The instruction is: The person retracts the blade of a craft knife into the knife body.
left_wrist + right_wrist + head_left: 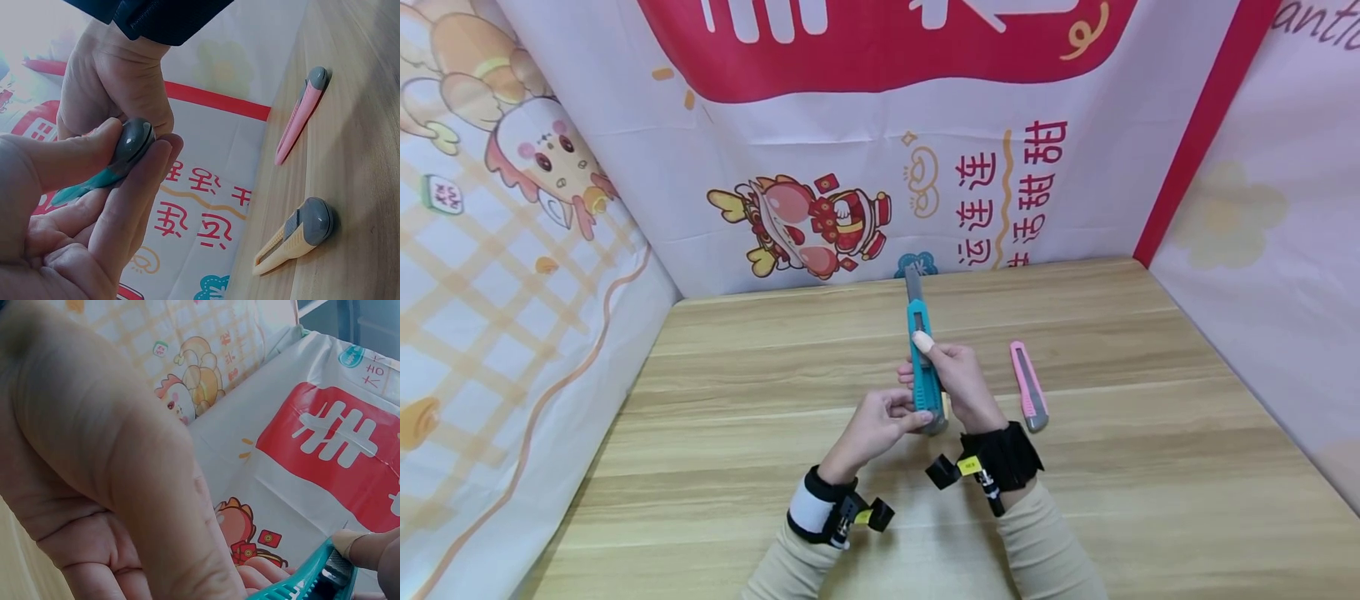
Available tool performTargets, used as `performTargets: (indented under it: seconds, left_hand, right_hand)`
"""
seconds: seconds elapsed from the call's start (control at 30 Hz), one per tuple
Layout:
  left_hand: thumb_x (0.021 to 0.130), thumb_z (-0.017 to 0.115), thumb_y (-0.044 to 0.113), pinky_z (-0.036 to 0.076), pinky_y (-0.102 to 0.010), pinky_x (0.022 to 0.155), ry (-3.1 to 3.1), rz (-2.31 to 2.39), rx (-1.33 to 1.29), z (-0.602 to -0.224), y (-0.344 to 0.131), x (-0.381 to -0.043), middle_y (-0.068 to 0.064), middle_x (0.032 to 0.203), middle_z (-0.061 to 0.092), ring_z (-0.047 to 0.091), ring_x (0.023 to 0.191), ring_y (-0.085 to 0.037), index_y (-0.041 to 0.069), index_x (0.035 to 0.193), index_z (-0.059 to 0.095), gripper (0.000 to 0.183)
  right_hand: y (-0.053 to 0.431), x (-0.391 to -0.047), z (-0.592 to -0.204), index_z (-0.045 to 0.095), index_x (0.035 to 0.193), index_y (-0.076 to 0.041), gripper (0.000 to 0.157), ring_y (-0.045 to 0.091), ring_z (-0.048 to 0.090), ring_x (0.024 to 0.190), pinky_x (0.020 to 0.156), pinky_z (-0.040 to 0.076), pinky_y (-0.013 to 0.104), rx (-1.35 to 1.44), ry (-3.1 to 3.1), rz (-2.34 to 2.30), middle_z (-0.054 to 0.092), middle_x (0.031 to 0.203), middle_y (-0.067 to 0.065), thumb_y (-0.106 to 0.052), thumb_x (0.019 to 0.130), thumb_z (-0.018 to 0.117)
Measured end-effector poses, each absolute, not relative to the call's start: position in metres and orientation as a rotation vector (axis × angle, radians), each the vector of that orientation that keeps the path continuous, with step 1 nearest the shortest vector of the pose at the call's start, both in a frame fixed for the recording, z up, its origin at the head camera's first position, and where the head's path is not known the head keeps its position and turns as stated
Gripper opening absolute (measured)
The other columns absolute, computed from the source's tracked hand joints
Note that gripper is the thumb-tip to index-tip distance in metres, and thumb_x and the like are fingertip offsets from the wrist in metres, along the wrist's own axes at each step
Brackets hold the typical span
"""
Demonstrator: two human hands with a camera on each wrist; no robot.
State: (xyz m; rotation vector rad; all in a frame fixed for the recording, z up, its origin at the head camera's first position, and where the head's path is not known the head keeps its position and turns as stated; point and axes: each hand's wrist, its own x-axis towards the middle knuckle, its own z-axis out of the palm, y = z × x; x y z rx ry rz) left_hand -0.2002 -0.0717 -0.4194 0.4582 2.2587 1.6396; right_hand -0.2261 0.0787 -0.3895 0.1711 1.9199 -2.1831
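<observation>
A teal utility knife [928, 387] is held between both hands above the wooden table, its long grey blade [913, 285] slid out and pointing at the back wall. My right hand [967, 385] grips the body, thumb resting on the slider [339, 565]. At the near end, my left hand [874, 427] pinches the grey end cap [134, 142] between thumb and fingers. To the right lies a pink utility knife [1028, 387], its blade not visible. A pale yellow utility knife [290, 240] lies on the table too, mostly hidden behind the hands in the head view.
The wood-grain table [737, 367] meets a printed cloth backdrop [820, 125] at the back. More printed cloth [535, 333] hangs along the left side, and a white cloth [1247, 275] along the right.
</observation>
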Motion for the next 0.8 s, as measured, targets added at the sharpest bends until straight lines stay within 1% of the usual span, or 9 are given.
performTargets:
  seconds: [0.17,0.27,0.4,0.5,0.6,0.7,0.8]
  left_hand:
    - [0.090,0.066,0.012,0.062,-0.028,0.076,2.253,1.647,0.449,-0.4190,-0.0715,-0.2008,-0.024,0.105,0.073,0.074,0.092,-0.023,-0.004,0.111,0.066,0.027]
    - [0.090,0.066,0.013,0.062,-0.032,0.078,2.255,1.647,0.443,-0.4185,-0.0711,-0.2012,-0.024,0.104,0.073,0.074,0.091,-0.024,-0.004,0.110,0.067,0.026]
    - [0.090,0.067,0.014,0.062,-0.041,0.081,2.252,1.645,0.434,-0.4177,-0.0707,-0.2011,-0.024,0.104,0.073,0.074,0.091,-0.024,-0.004,0.110,0.067,0.026]
    - [0.090,0.067,0.013,0.062,-0.041,0.081,2.245,1.648,0.433,-0.4175,-0.0704,-0.2005,-0.024,0.104,0.073,0.074,0.091,-0.024,-0.004,0.110,0.067,0.026]
    - [0.090,0.067,0.012,0.062,-0.037,0.079,2.237,1.656,0.450,-0.4176,-0.0704,-0.1998,-0.025,0.103,0.073,0.074,0.091,-0.025,-0.006,0.109,0.066,0.026]
    - [0.090,0.066,0.012,0.062,-0.034,0.078,2.238,1.656,0.468,-0.4172,-0.0703,-0.1993,-0.025,0.104,0.072,0.074,0.092,-0.026,-0.006,0.110,0.066,0.027]
    - [0.091,0.066,0.013,0.062,-0.035,0.079,2.244,1.649,0.473,-0.4163,-0.0701,-0.1993,-0.025,0.104,0.072,0.074,0.092,-0.026,-0.006,0.110,0.066,0.027]
  right_hand:
    - [0.0780,-0.2273,-0.3907,0.063,0.110,0.010,0.049,0.008,0.072,0.067,0.078,0.063,0.032,0.119,1.921,-2.220,0.073,0.070,-0.005,-0.036,0.100,0.050]
    - [0.0772,-0.2282,-0.3922,0.063,0.107,0.013,0.048,0.008,0.071,0.065,0.073,0.063,0.030,0.062,1.948,-2.245,0.072,0.068,-0.005,-0.033,0.100,0.050]
    - [0.0766,-0.2285,-0.3932,0.062,0.103,0.016,0.047,0.008,0.071,0.061,0.067,0.063,0.028,-0.005,1.960,-2.294,0.071,0.064,-0.005,-0.029,0.100,0.051]
    - [0.0772,-0.2281,-0.3930,0.061,0.101,0.018,0.047,0.008,0.070,0.059,0.064,0.063,0.027,-0.032,1.935,-2.323,0.071,0.062,-0.006,-0.028,0.100,0.052]
    - [0.0784,-0.2276,-0.3926,0.060,0.102,0.019,0.048,0.007,0.070,0.059,0.065,0.063,0.027,-0.057,1.916,-2.330,0.071,0.062,-0.007,-0.029,0.099,0.053]
    - [0.0795,-0.2273,-0.3918,0.060,0.102,0.017,0.047,0.007,0.070,0.060,0.066,0.063,0.027,-0.069,1.916,-2.319,0.071,0.063,-0.007,-0.029,0.099,0.053]
    - [0.0803,-0.2274,-0.3913,0.061,0.103,0.016,0.045,0.008,0.071,0.062,0.068,0.063,0.027,-0.076,1.920,-2.311,0.071,0.064,-0.007,-0.028,0.100,0.053]
